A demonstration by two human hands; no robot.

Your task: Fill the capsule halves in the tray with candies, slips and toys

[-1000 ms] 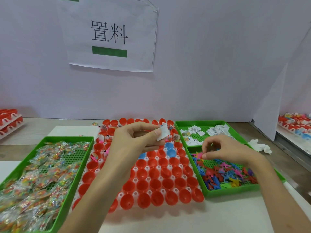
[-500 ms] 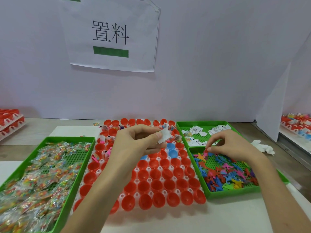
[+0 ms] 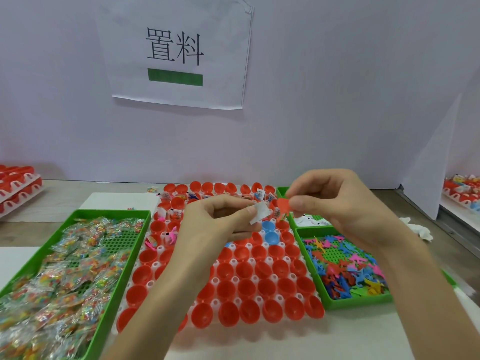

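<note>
Slip (image 3: 260, 215), paper, light and floppy I'd judge, pinched at one edge in my left grip (image 3: 220, 219); toy (image 3: 283, 207), small stiff plastic, pinched in my right grip (image 3: 345, 206).

Table (image 3: 31, 229): candy tray (image 3: 111, 213) left; capsule tray (image 3: 215, 281) centre; toy tray (image 3: 358, 304) near right, slip tray (image 3: 281, 190) behind it; crumpled tissue (image 3: 420, 229) far right.

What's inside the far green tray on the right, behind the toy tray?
White paper slips on its perforated floor. The right hand, pinching a red toy, covers most of that tray.
</note>
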